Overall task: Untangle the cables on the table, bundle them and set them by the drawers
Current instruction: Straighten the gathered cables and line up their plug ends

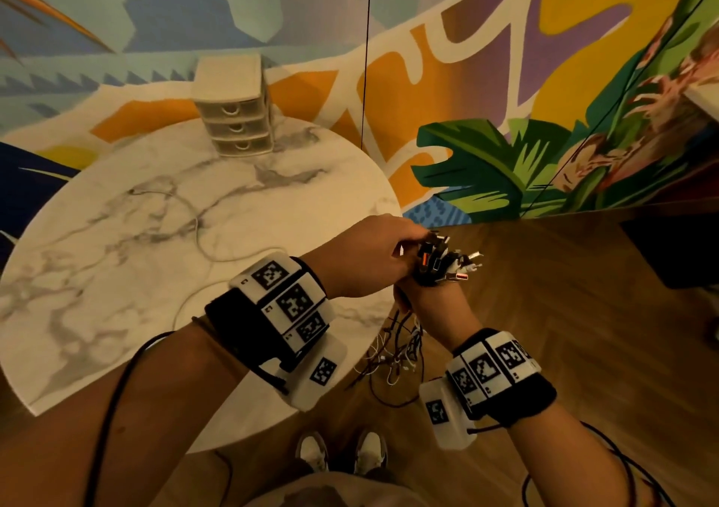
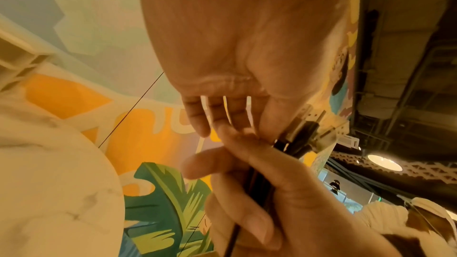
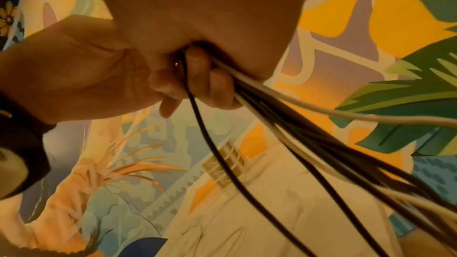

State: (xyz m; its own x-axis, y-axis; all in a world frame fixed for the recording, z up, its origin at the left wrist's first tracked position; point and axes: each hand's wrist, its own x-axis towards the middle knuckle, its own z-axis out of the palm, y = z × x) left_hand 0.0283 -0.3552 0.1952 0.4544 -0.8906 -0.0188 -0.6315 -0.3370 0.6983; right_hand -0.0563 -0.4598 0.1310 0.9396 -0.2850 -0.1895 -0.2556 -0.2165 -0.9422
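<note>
Shoes [image 1: 342, 454] (a pale pair, seen from above) stood on the wooden floor [image 1: 544, 312] at the bottom of the head view, just past the near rim of the round marble table [image 1: 116, 273]. Above them the right hand [image 1: 432, 304] was closed in a fist around a bundle of cables [image 1: 447, 263], black and white ones together, and held it beyond the table's right edge, over the floor. The plug ends stuck up out of the top of the fist in a bristling cluster, while the loose lengths hung down below the wrist in a tangle whose separate strands could not be told apart. In the right wrist view the curled fingers [image 3: 217, 85] pressed the cords against the palm, and the cords ran off the lower right edge of the picture. The left hand [image 1: 365, 257] reached across from the table side to the top of the bundle, its fingers bent over the plugs; in the left wrist view the fingers [image 2: 215, 114] lay against the black connectors, but whether they pinched one or only touched them could not be made out. One white cable [image 1: 202, 242] lay loose on the marble, curling toward the near edge. At the far side of the table stood a small set of drawers [image 1: 237, 117], three high, well apart from the hands, against the painted mural wall [image 1: 505, 78].
</note>
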